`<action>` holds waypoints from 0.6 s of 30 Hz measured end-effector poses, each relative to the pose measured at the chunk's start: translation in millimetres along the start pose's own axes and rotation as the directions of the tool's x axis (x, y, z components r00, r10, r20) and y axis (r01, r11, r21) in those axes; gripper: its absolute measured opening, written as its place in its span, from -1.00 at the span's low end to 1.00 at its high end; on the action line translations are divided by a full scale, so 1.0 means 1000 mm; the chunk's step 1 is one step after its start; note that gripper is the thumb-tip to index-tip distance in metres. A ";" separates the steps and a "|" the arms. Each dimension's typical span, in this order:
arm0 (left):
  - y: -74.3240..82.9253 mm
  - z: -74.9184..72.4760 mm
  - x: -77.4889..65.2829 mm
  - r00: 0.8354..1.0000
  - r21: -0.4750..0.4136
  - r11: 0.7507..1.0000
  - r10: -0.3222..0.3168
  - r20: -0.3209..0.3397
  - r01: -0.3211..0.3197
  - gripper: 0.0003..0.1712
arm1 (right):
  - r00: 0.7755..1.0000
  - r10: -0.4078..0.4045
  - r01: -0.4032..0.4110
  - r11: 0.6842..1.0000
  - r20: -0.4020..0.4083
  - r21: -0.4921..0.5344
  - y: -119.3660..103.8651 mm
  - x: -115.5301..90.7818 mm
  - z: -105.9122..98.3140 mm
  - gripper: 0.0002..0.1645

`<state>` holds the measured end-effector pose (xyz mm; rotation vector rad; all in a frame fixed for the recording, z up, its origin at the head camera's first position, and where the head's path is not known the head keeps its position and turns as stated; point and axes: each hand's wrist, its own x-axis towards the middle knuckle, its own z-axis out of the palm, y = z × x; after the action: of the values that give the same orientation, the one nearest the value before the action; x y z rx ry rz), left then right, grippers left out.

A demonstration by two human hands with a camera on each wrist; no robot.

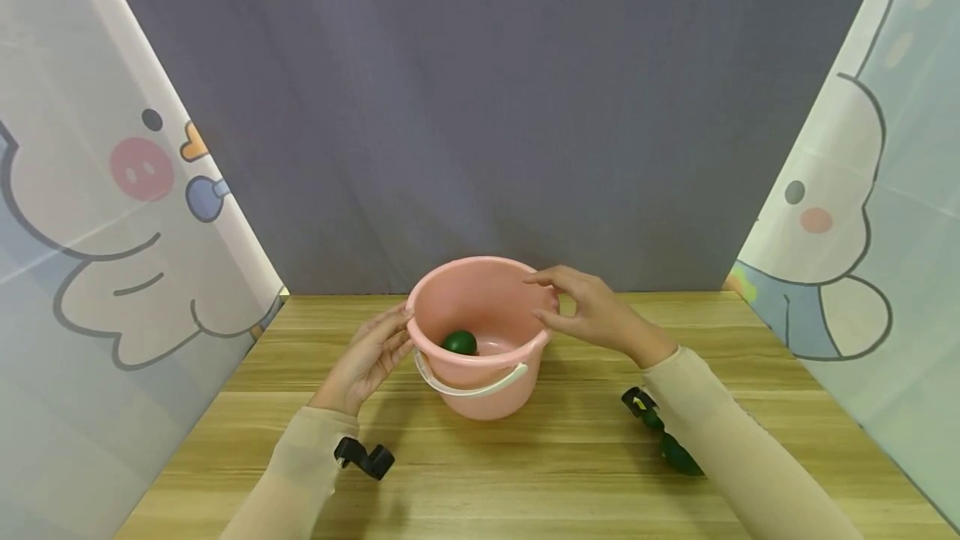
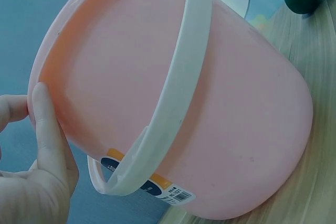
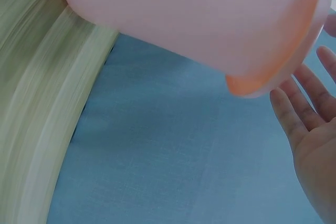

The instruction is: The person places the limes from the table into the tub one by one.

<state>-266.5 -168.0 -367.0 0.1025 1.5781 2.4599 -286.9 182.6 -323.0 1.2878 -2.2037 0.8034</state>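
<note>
A pink bucket (image 1: 487, 390) with a white handle (image 1: 480, 392) stands on the wooden table, its mouth tilted toward me in the head view. Inside it lies a glossy dark green ball-like object (image 1: 460, 342). My left hand (image 1: 371, 361) pinches the bucket's left rim, thumb and fingers on either side of it in the left wrist view. On the opposite side, my right hand (image 1: 596, 311) hovers at the rim with its fingers spread. In the right wrist view its fingertips (image 3: 278, 98) are right beside the rim's outer edge.
More dark green round objects (image 1: 680, 455) lie on the table (image 1: 480, 482) at the right, partly covered by the right sleeve. A grey curtain (image 1: 480, 107) hangs behind the table. Printed cartoon cloths (image 1: 97, 190) flank both sides. Black camera mounts (image 1: 363, 457) sit at the wrists.
</note>
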 end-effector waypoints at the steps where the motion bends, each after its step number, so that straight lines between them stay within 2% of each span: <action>1: 0.000 0.000 0.000 1.000 0.001 1.000 0.001 0.001 -0.001 -0.40 | 1.000 -0.003 0.003 1.000 -0.003 -0.004 0.000 0.000 0.000 -0.48; 10: -0.001 -0.001 0.000 1.000 0.003 1.000 -0.001 0.006 0.001 -0.40 | 1.000 -0.015 0.015 1.000 -0.010 0.001 0.003 -0.005 -0.006 -0.50; 18: 0.000 0.000 -0.001 1.000 0.013 1.000 0.001 0.017 -0.001 -0.38 | 1.000 0.025 -0.024 1.000 -0.008 0.018 0.004 -0.013 -0.014 -0.50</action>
<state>-266.0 -168.1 -367.3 0.1259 1.5882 2.4433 -282.8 201.2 -322.4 1.2658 -2.2146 0.8379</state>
